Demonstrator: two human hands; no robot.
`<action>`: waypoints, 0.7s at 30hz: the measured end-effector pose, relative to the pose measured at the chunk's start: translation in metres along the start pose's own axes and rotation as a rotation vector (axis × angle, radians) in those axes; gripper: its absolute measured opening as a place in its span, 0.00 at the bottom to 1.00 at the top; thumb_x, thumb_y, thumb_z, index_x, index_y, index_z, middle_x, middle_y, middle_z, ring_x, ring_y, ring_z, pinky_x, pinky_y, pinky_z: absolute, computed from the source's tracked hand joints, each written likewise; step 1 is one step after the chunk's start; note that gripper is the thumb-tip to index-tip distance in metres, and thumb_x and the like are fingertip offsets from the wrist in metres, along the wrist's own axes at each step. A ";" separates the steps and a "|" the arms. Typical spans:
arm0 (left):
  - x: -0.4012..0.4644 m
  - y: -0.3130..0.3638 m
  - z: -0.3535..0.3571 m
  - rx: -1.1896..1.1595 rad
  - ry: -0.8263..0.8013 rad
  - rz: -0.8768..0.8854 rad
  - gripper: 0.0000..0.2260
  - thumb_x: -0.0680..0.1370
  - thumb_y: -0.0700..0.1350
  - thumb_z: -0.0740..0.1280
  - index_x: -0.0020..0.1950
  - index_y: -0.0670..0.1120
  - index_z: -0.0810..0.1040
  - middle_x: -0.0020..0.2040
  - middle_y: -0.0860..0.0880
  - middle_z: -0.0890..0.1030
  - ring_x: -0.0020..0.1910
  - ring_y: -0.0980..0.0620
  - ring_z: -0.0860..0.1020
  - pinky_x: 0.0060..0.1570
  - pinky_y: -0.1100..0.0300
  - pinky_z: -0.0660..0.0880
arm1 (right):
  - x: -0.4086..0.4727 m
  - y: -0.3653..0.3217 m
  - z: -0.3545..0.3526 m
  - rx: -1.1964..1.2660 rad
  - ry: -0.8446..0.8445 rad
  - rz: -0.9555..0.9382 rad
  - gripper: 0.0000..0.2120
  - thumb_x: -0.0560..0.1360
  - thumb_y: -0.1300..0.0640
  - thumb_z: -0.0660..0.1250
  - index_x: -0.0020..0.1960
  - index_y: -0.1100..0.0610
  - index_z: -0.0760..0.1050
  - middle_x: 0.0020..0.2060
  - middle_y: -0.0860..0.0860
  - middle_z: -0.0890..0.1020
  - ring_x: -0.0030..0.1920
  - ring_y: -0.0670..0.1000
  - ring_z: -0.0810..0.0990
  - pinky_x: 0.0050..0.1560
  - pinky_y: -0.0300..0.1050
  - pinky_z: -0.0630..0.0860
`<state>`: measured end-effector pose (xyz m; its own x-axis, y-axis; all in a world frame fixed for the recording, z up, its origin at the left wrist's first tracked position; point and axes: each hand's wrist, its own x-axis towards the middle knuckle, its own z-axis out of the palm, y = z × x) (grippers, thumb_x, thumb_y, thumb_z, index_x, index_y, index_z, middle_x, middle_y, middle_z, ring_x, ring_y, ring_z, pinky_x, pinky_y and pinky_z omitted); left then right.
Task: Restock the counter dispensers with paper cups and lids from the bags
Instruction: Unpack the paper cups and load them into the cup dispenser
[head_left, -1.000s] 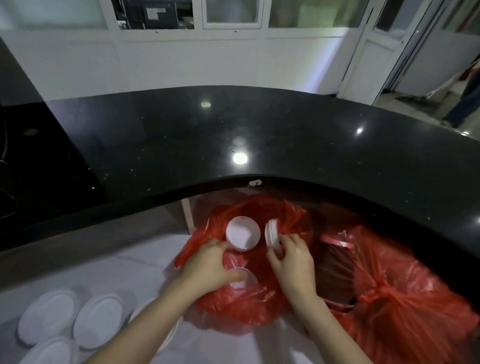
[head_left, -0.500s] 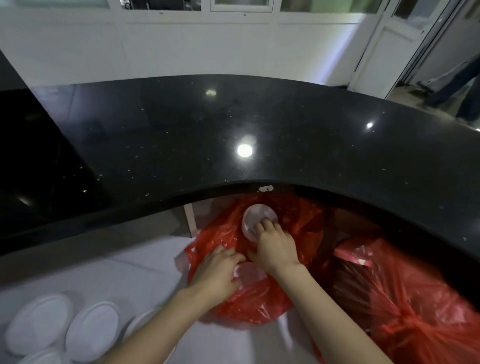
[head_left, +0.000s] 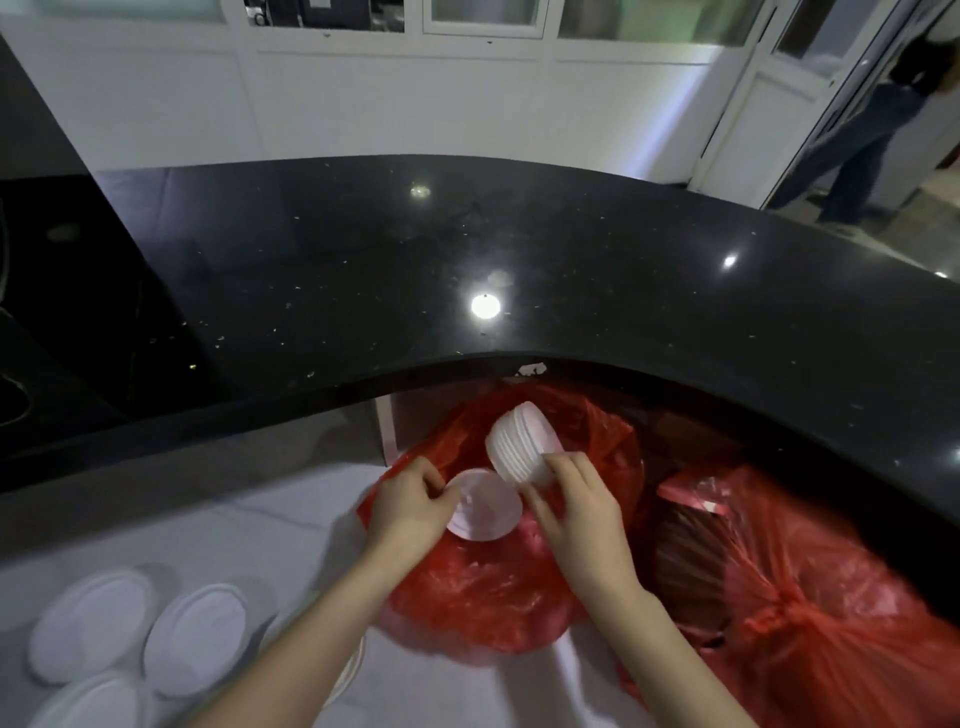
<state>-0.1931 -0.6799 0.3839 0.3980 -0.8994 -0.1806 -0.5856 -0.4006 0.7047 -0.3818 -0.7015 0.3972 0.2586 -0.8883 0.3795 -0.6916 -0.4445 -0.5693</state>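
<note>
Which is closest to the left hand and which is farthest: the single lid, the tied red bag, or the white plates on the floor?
From the left hand, in the head view:
1. The single lid, held right at its fingertips.
2. The white plates, down to its left on the floor.
3. The tied red bag, far over on the right, past the right hand.

There is one view only, from a wide-angle camera on the person's head, looking forward and steeply down over the near curved edge of the black desk (head_left: 571, 291). It sits close above the forearms, with the white floor (head_left: 218, 525) below and the white wall panelling (head_left: 415, 98) beyond the desk's far edge.
</note>
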 end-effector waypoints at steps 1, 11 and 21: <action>-0.002 0.002 -0.005 -0.051 -0.016 -0.033 0.07 0.73 0.47 0.71 0.39 0.48 0.74 0.32 0.51 0.80 0.30 0.54 0.79 0.32 0.62 0.73 | -0.005 -0.006 -0.006 0.006 0.033 -0.022 0.11 0.74 0.58 0.71 0.54 0.56 0.74 0.47 0.46 0.74 0.46 0.47 0.76 0.47 0.41 0.75; -0.066 -0.005 -0.041 -0.994 -0.376 -0.250 0.05 0.76 0.35 0.63 0.45 0.44 0.74 0.41 0.40 0.78 0.44 0.42 0.78 0.41 0.53 0.80 | -0.062 -0.053 -0.016 0.017 -0.023 -0.233 0.14 0.72 0.61 0.71 0.57 0.55 0.77 0.58 0.47 0.74 0.58 0.48 0.74 0.54 0.41 0.74; -0.143 -0.077 -0.090 -1.020 -0.434 -0.192 0.10 0.81 0.45 0.62 0.62 0.46 0.74 0.55 0.40 0.82 0.48 0.42 0.83 0.43 0.52 0.81 | -0.142 -0.122 0.026 0.112 -0.054 -0.193 0.31 0.63 0.58 0.79 0.62 0.47 0.70 0.56 0.46 0.68 0.54 0.50 0.73 0.56 0.33 0.70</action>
<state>-0.1417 -0.5050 0.4173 0.0234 -0.9027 -0.4297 0.3900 -0.3875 0.8353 -0.3164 -0.5244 0.3936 0.4164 -0.7893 0.4512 -0.5473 -0.6139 -0.5688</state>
